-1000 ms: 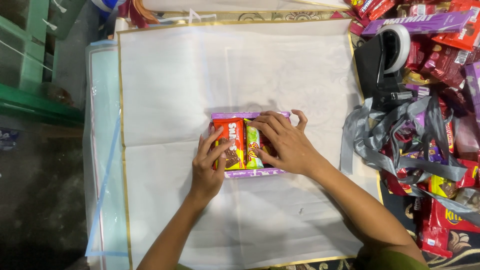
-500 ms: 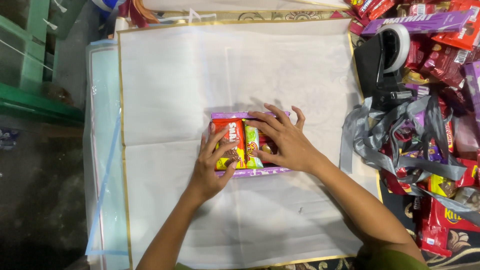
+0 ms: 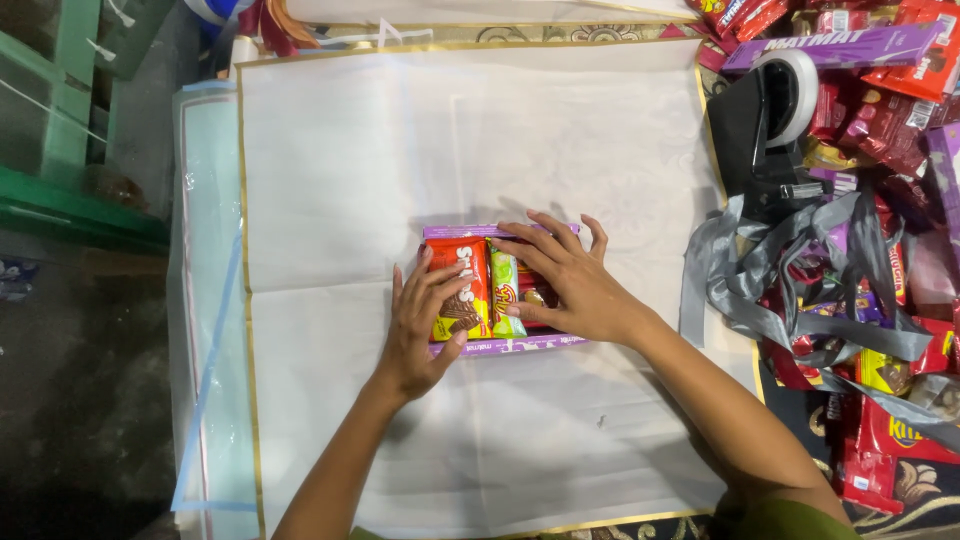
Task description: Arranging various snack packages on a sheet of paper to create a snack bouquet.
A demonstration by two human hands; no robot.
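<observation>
A small stack of snack packets lies in the middle of a large white wrapping sheet (image 3: 400, 150) with a gold edge. A red chocolate packet (image 3: 462, 285) and a green-and-yellow packet (image 3: 505, 295) rest on top of purple boxes (image 3: 520, 345). My left hand (image 3: 420, 325) lies flat against the stack's left side, fingers over the red packet. Pressing down on the right half of the stack is my right hand (image 3: 565, 280), fingers spread, covering the packets beneath it.
A black tape dispenser (image 3: 765, 125) stands at the sheet's right edge beside a heap of grey ribbon (image 3: 800, 290). Several red and purple snack packets (image 3: 890, 120) pile up at the right. A clear plastic sheet (image 3: 205, 300) lies along the left; green furniture (image 3: 60, 150) is beyond.
My left hand has slid a little further onto the red packet. My right hand stays pressed on the stack with fingers shifted slightly left.
</observation>
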